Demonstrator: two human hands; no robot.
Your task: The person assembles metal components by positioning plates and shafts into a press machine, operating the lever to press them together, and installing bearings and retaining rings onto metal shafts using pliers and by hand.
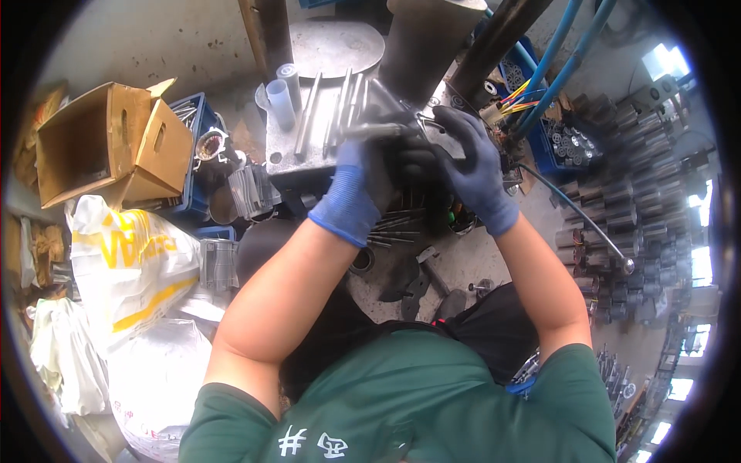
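Observation:
Both my hands wear blue and black gloves and are close together over the near edge of a grey metal work plate. A blurred metal rod lies crosswise at the fingers of my left hand, which looks closed on it. Just to the right, my right hand has its thumb and forefinger apart in a curve, with nothing visible between them. Several bare metal rods lie side by side on the plate beyond my left hand. Left of them stand a translucent plastic tube and a capped tube.
An open cardboard box and white sacks are on the left. Blue hoses hang at the upper right, near a blue crate of round metal parts. Stacked metal cylinders line the right. A hammer-like tool lies below.

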